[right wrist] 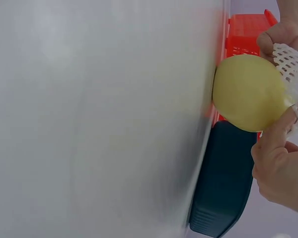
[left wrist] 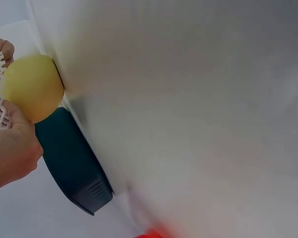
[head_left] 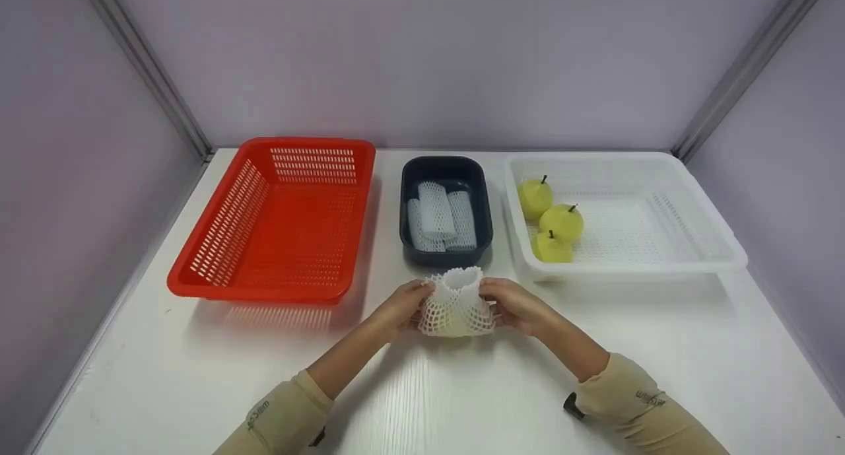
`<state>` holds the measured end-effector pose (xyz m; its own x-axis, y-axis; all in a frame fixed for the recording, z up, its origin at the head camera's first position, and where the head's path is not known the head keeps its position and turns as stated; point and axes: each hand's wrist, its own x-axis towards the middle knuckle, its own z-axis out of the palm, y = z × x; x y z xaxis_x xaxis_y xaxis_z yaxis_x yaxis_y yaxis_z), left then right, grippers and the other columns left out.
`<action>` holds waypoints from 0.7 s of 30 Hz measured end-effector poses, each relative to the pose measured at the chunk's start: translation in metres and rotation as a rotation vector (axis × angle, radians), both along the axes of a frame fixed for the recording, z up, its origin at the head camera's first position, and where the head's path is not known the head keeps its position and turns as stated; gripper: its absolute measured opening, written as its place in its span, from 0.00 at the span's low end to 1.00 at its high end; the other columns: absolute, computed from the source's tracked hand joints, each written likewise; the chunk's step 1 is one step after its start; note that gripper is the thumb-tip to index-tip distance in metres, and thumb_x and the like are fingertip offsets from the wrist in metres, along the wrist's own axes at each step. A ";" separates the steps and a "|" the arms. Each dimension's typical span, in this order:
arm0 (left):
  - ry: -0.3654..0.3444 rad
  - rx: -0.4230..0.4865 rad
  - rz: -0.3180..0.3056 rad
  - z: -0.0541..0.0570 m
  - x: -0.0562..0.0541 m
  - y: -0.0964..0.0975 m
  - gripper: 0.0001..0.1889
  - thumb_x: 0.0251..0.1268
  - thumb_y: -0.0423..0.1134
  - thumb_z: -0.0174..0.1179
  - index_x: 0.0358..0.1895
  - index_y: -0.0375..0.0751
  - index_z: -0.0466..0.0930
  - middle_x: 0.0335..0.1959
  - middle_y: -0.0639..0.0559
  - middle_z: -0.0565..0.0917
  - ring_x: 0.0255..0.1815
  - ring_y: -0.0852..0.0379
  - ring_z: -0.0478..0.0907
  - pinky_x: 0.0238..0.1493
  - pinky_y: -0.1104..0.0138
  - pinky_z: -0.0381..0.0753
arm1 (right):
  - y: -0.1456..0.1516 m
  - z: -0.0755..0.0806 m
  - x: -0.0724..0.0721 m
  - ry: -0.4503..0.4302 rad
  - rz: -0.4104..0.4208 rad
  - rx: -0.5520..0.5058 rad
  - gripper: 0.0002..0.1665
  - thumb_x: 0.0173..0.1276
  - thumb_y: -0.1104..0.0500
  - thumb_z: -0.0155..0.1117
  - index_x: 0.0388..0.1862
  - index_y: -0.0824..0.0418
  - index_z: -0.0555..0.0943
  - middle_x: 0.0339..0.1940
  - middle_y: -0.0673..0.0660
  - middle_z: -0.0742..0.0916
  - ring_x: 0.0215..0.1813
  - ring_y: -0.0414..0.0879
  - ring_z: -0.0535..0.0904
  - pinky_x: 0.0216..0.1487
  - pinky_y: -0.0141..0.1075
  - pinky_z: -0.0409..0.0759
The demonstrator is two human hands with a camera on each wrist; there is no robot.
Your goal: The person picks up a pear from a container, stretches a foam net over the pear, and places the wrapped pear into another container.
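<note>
Pear (left wrist: 36,88) seemingly under net (head_left: 455,312) between left hand (head_left: 400,305) and right hand (head_left: 518,303).

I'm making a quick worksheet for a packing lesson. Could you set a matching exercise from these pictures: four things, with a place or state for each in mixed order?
Column one
1. Red basket
2. Dark tub
3. White basket
4. Mesh sleeve

Column two
A. Holds several white rolled sleeves
B. In the grip of the left hand and right hand, at one end of a yellow pear
C. Is the leftmost container in the head view
D. Holds three pears with dark stems

Right pairs: 1-C, 2-A, 3-D, 4-B
</note>
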<state>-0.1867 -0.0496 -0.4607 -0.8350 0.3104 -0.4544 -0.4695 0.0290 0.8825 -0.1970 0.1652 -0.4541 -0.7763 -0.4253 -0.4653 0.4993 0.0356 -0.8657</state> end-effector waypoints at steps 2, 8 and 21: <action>-0.004 -0.023 -0.006 -0.001 -0.001 -0.001 0.17 0.73 0.43 0.42 0.53 0.33 0.65 0.33 0.47 0.76 0.34 0.52 0.78 0.39 0.58 0.78 | -0.001 -0.003 -0.001 -0.013 -0.014 0.005 0.06 0.66 0.61 0.50 0.38 0.59 0.75 0.38 0.54 0.80 0.37 0.45 0.80 0.37 0.39 0.79; 0.004 -0.073 -0.045 -0.005 -0.002 -0.005 0.20 0.72 0.42 0.43 0.58 0.30 0.61 0.34 0.46 0.75 0.37 0.50 0.78 0.41 0.56 0.77 | 0.000 -0.011 -0.002 -0.031 -0.012 0.040 0.06 0.66 0.61 0.48 0.37 0.59 0.74 0.34 0.52 0.80 0.34 0.43 0.78 0.36 0.36 0.77; 0.091 -0.286 -0.127 -0.024 -0.017 -0.009 0.14 0.72 0.39 0.42 0.50 0.29 0.66 0.37 0.42 0.72 0.36 0.47 0.74 0.37 0.57 0.78 | -0.007 -0.022 -0.008 0.017 -0.017 0.155 0.03 0.66 0.63 0.48 0.33 0.62 0.70 0.24 0.51 0.74 0.25 0.38 0.70 0.26 0.29 0.71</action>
